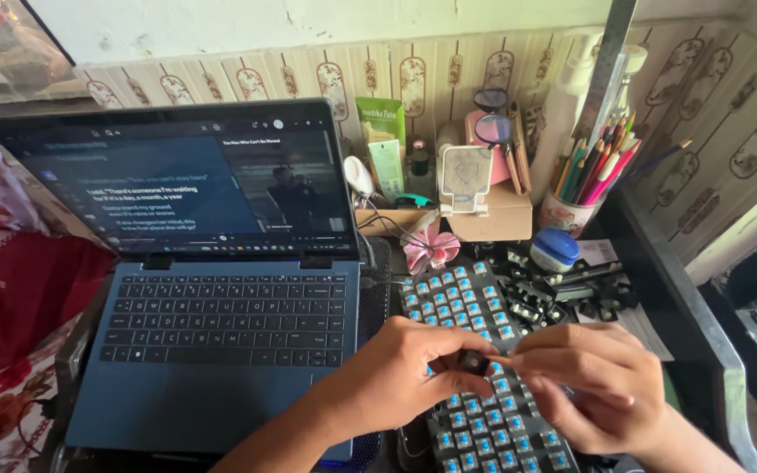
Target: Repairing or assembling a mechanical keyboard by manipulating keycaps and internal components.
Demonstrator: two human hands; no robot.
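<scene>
Far left: red patterned cloth [2, 289] along the desk edge. Beside it an open blue laptop [221, 342], screen lit, dark video pane on its right half.

Centre back: green packets [380, 131], a small white stand [466, 175] on a cardboard box [492, 215], a pink bow [429, 250] in front. Right of these a cup of pencils [584, 180] and a white bottle behind it. A blue-and-white round tub [555, 250] sits near a pile of loose black keycaps [562, 293].

Centre front: a keyboard [462, 307] stripped of caps, blue-stemmed switches bare in rows, lying at an angle just right of the laptop.

Left hand [396, 377] over the keyboard's middle, fingers curled and pinched on a small dark keycap [473, 361]. Right hand [593, 377] meets it from the other side, thumb and forefinger closed at the same piece; fingertips of both hands touch or nearly touch. The keycap is held just above the switches, roughly mid-board; whether it already rests on a stem I cannot tell.

Judgement: the step in hand looks like seating or pulling one cap at the board's centre. The next move would call for the cap squared over its stem, pressure straight down or up, no twist, and neighbouring switches left undisturbed.
</scene>
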